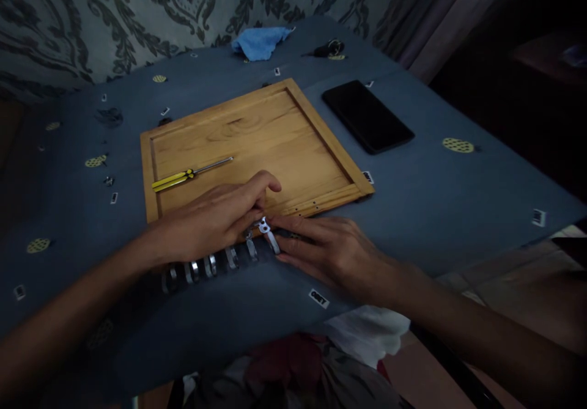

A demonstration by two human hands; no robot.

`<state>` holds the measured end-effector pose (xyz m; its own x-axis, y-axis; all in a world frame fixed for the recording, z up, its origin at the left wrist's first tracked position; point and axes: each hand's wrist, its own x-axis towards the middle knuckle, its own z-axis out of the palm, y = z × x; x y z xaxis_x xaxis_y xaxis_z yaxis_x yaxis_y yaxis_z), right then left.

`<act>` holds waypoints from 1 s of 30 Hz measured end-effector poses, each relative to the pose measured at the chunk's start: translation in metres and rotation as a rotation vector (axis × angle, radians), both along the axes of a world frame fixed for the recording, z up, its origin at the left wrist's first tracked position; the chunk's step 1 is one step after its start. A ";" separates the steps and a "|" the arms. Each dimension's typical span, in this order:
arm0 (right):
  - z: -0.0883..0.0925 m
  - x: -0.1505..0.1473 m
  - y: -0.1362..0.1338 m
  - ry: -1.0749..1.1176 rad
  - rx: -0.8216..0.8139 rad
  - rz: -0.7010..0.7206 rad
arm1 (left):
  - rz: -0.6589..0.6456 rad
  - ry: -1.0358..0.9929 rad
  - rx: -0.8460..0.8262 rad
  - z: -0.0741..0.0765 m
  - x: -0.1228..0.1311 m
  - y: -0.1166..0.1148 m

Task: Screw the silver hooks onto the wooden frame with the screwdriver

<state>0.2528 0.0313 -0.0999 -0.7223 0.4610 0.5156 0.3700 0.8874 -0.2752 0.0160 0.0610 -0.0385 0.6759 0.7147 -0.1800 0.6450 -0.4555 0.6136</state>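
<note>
A framed wooden board (247, 134) lies on the table, with a row of curved metal hooks (210, 266) along its near edge. The rightmost metal hook (272, 240) has a plate with holes and sits between my two hands. My right hand (330, 247) comes from the right, its fingers pressed against that hook. My left hand (224, 216) rests over the near edge of the board, fingers curled and closed by the hook's plate; anything small in them is hidden. A screwdriver (192, 174) with a yellow and black handle lies on the board, left of centre.
A black phone or tablet (367, 115) lies right of the board. Towards the back are a blue cloth (261, 42) and a dark-handled tool (328, 48). Small metal pieces (109, 181) and a dark clump (110, 116) lie at the left on the blue tablecloth (394, 213).
</note>
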 end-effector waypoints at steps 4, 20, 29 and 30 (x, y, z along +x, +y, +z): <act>0.000 -0.001 0.000 -0.008 -0.005 -0.003 | -0.003 0.015 0.004 0.002 0.001 -0.001; 0.000 0.000 0.000 0.031 -0.019 0.017 | -0.026 0.036 -0.008 0.004 0.005 -0.002; 0.002 0.001 0.000 0.010 -0.001 0.000 | -0.049 0.040 -0.040 0.007 0.005 0.001; 0.001 0.001 0.000 0.004 -0.001 -0.007 | -0.050 0.035 -0.047 0.006 0.005 0.002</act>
